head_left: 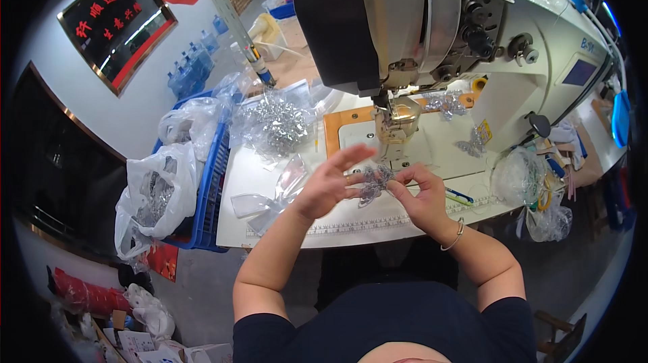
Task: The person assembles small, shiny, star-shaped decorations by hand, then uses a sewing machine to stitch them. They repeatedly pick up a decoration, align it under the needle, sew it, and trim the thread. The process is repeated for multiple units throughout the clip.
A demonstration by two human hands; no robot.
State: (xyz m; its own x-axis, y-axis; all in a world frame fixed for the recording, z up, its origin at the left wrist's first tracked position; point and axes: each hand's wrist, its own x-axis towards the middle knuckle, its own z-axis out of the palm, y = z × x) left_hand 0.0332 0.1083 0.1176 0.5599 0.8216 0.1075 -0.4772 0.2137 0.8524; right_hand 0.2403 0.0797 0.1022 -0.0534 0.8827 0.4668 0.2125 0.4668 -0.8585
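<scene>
Both hands meet at a small silvery sequin butterfly piece, held just in front of the sewing machine's presser foot, above the white table

Left hand: thumb and one or two fingers pinch the piece's left edge, other fingers fanned out and up, so a narrow pinch with a loose hand. Right hand: fingertips closed tight on the right edge, bangle on the wrist

Key relation: the piece sits between the two grips, long axis roughly left-right, and the foot lies directly behind it, away from the body. Both hands look about equally near the foot; right is maybe slightly closer to the needle line, hard to call

Around the foot: clear bag of silver pieces to its left, blue crate further left off the table edge, two finished butterflies to its right, tied plastic bag beyond those

Printed ruler strip runs along the table's near edge, in front of the hands
</scene>
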